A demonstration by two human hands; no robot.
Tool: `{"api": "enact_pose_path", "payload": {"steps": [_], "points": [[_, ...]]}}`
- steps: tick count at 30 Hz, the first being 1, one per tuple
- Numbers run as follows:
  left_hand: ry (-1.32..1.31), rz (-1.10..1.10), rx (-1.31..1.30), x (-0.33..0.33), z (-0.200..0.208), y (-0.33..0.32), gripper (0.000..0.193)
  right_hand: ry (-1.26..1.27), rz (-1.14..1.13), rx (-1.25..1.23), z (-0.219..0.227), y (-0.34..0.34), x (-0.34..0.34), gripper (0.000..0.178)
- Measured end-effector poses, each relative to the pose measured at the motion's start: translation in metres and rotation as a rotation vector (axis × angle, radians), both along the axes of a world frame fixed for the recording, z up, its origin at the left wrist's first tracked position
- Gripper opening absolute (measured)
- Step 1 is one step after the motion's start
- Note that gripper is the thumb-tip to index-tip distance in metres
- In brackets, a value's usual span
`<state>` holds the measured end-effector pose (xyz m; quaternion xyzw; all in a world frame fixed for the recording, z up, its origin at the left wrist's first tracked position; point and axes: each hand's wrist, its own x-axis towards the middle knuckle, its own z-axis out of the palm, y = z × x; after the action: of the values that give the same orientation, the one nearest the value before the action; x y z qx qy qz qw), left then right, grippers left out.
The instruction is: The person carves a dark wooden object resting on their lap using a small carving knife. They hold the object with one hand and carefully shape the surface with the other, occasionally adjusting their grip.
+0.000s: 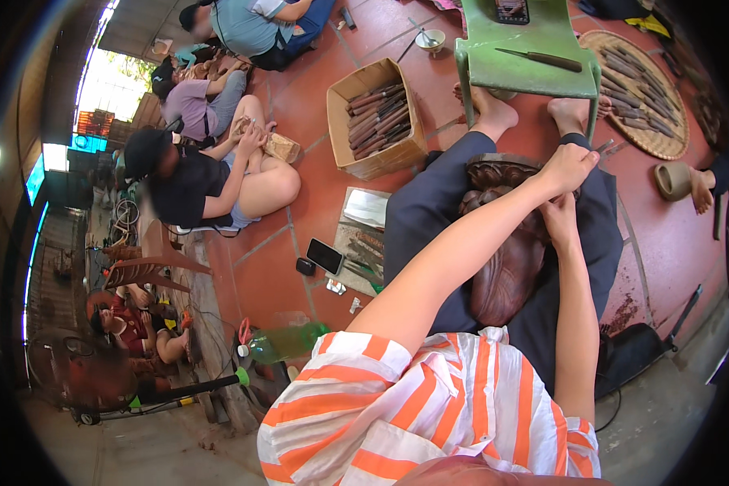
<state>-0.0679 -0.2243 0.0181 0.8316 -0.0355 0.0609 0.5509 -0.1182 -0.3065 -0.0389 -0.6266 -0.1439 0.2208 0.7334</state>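
Observation:
A dark brown carved wooden figure rests between my thighs, its far end widening into a scalloped base. Over its right side, near the base, my left hand is closed with the fingers curled in. Just below it my right hand is also closed, against the carving's edge. Whatever the fingers grip is hidden or too small to make out. Beyond my feet stands a green plastic stool, bearing a knife with a brown handle and a phone.
A cardboard box of wooden-handled tools stands ahead left. More tools lie on a round woven tray at right. A phone, a green bottle and a bowl are on the tiles. Several people sit at left.

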Motion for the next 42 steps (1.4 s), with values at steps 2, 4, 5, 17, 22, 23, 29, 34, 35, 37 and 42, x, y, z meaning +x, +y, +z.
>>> {"api": "enact_pose_path", "payload": {"steps": [2, 4, 5, 17, 22, 23, 29, 34, 35, 37, 42], "points": [[0.008, -0.025, 0.040, 0.002, -0.002, -0.006, 0.042, 0.011, -0.034, 0.006, -0.001, -0.004, 0.000, 0.028], [-0.102, -0.029, 0.109, 0.002, -0.008, -0.003, 0.042, -0.060, -0.018, 0.047, -0.017, 0.001, -0.002, 0.027], [-0.153, -0.035, 0.136, 0.002, -0.013, -0.005, 0.042, -0.091, -0.014, 0.060, -0.023, 0.000, -0.002, 0.027], [0.565, -0.178, -0.492, -0.004, 0.013, 0.017, 0.039, -0.152, 0.048, -0.016, 0.019, 0.000, -0.007, 0.014], [0.297, -0.223, -0.354, 0.002, 0.010, 0.004, 0.041, 0.048, 0.000, -0.083, 0.006, -0.003, 0.001, 0.016], [0.236, -0.241, -0.293, 0.002, 0.012, 0.001, 0.042, 0.045, -0.021, -0.046, 0.009, -0.003, -0.001, 0.016], [0.415, -0.181, -0.426, -0.011, 0.015, 0.010, 0.044, -0.038, 0.123, -0.162, 0.017, -0.009, -0.005, 0.016], [0.065, -0.262, -0.145, 0.003, -0.001, -0.004, 0.043, -0.001, -0.108, -0.004, 0.014, -0.006, -0.004, 0.017], [0.114, -0.270, -0.108, 0.000, 0.000, -0.006, 0.045, -0.031, -0.101, 0.023, 0.018, -0.009, -0.011, 0.017], [0.231, -0.224, -0.167, -0.012, 0.006, -0.001, 0.046, -0.114, 0.007, -0.113, 0.007, -0.015, -0.015, 0.017], [0.028, -0.240, -0.210, -0.007, 0.006, -0.005, 0.045, 0.025, -0.006, -0.049, 0.026, -0.013, -0.011, 0.016]]}}
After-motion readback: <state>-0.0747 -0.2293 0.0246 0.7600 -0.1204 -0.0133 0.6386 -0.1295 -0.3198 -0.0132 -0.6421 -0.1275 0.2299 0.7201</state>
